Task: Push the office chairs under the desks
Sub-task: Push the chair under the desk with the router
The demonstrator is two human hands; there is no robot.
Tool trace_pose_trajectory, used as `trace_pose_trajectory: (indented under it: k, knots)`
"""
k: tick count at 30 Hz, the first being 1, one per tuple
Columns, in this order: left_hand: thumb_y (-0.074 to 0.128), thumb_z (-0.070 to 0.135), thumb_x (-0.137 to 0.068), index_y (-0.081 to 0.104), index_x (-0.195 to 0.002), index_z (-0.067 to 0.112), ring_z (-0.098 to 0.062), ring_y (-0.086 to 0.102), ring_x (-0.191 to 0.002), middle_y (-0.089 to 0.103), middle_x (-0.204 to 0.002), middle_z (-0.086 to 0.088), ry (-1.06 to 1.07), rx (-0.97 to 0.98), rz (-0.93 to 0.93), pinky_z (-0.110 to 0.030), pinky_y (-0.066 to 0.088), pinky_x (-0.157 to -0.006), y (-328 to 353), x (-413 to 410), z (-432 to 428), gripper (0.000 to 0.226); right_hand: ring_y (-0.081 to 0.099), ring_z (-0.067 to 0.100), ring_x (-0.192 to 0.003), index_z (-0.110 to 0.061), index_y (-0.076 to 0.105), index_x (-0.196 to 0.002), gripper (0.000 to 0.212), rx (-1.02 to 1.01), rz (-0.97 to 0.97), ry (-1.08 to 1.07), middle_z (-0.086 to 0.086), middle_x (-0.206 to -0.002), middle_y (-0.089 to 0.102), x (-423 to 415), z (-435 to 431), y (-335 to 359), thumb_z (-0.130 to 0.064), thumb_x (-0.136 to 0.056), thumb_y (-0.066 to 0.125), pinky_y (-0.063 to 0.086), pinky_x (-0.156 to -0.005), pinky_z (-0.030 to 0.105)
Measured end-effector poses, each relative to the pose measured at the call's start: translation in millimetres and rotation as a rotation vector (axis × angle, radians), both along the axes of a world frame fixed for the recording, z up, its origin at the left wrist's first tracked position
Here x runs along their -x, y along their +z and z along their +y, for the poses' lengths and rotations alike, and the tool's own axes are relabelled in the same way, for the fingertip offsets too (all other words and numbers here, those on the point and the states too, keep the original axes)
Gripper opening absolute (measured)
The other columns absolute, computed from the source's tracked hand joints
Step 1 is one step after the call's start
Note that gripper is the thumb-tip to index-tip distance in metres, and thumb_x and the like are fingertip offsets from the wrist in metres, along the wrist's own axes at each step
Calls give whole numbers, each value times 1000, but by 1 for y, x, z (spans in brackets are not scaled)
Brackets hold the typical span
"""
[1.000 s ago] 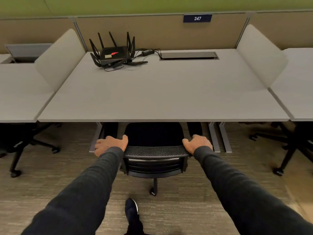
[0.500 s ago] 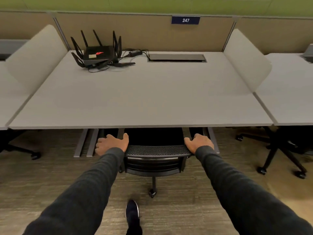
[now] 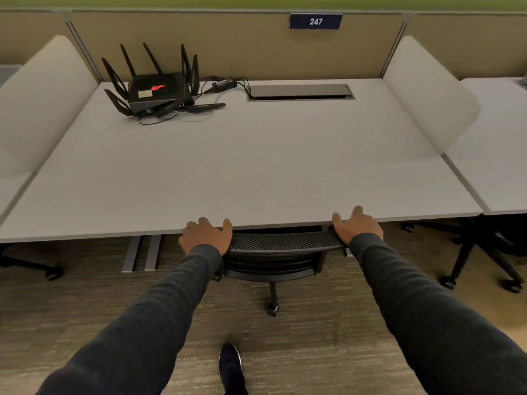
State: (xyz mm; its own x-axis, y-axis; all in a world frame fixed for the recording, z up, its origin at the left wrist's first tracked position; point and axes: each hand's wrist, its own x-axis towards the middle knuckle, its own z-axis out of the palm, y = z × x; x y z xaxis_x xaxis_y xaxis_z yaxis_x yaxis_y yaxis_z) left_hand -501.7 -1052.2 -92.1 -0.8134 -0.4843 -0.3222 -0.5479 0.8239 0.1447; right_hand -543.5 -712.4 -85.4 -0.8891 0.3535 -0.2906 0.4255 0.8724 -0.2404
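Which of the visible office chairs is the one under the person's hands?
The middle chair at desk 247: left hand and right hand grip its mesh backrest top. The chair at right stands untouched.

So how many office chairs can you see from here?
3. One black chair under desk 247, held by the left hand and right hand; one base at the right; one base at far left. Others may be hidden.

I see even, soft overhead light on the desk (image 3: 256, 166), deep shadow beneath it, and wide-angle bending at the edges.
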Motion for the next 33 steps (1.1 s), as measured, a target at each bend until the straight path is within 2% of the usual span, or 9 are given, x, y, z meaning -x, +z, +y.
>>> trace_pose_trajectory:
  k: [7, 11, 14, 16, 19, 24, 27, 30, 33]
  knots:
    - [30, 78, -89, 46, -140, 9, -37, 48, -123, 50, -136, -19, 19, -32, 19, -47, 41, -99, -9, 5, 3, 87, 60, 40, -111, -6, 44, -134, 68, -10, 8, -32, 21, -121, 63, 20, 2, -7, -62, -95, 44, 49, -91, 46]
    - [29, 79, -89, 47, -139, 9, -36, 49, -121, 51, -133, -19, 16, -33, 35, -47, 42, -98, -11, 4, 4, 88, 60, 40, -110, -5, 43, -134, 70, 25, 43, -103, 22, -122, 62, 14, 4, -8, -64, -97, 38, 47, -86, 44]
    - [27, 78, -91, 45, -141, 9, -37, 48, -123, 49, -136, -20, -12, -39, 41, -47, 42, -99, -9, 1, 3, 87, 53, 41, -120, -7, 36, -144, 80, 54, 138, -164, 23, -132, 55, -7, -6, -8, -70, -95, 34, 46, -95, 50]
    - [26, 76, -92, 44, -142, 9, -37, 48, -124, 48, -138, -21, -50, -43, 77, -47, 43, -99, -10, -8, 1, 85, 44, 43, -129, -8, 21, -155, 90, 31, 184, -107, 25, -145, 44, -32, -16, -9, -73, -94, 32, 42, -103, 55]
    - [30, 70, -96, 40, -146, 10, -37, 46, -127, 44, -142, -21, -142, -68, 191, -48, 45, -102, -13, -35, -5, 79, 27, 44, -143, -8, 4, -160, 97, 3, 231, 6, 23, -163, 15, -74, -26, -14, -75, -93, 30, 36, -111, 57]
    - [35, 66, -97, 5, -161, 18, -40, 37, -139, 16, -163, -20, -224, -88, 268, -51, 37, -109, -19, -102, -1, 85, 8, 40, -153, -13, -12, -160, 101, -5, 272, 204, 15, -165, -24, -134, -43, -36, -73, -93, 34, 27, -118, 53]
    - [30, 67, -97, -8, -161, 23, -38, 32, -142, 7, -167, -17, -347, -24, 228, -50, 34, -111, -26, -139, -1, 87, 7, 40, -153, -18, -13, -160, 99, 41, 261, 266, 14, -165, -25, -160, -63, -44, -72, -94, 36, 31, -116, 55]
    - [15, 74, -90, -6, -161, 22, -33, 29, -146, 7, -168, -14, -424, 23, 188, -46, 30, -114, -30, -174, -10, 90, 6, 37, -154, -22, -15, -160, 94, 48, 215, 381, 11, -166, -21, -187, -88, -49, -72, -94, 31, 33, -116, 53]
    - [5, 75, -80, 0, -162, 22, -31, 25, -148, 10, -168, -12, -420, 22, 183, -45, 24, -118, -26, -197, -29, 97, 9, 36, -154, -23, -12, -160, 92, 35, 192, 440, 11, -167, -18, -213, -120, -50, -73, -94, 29, 28, -117, 52]
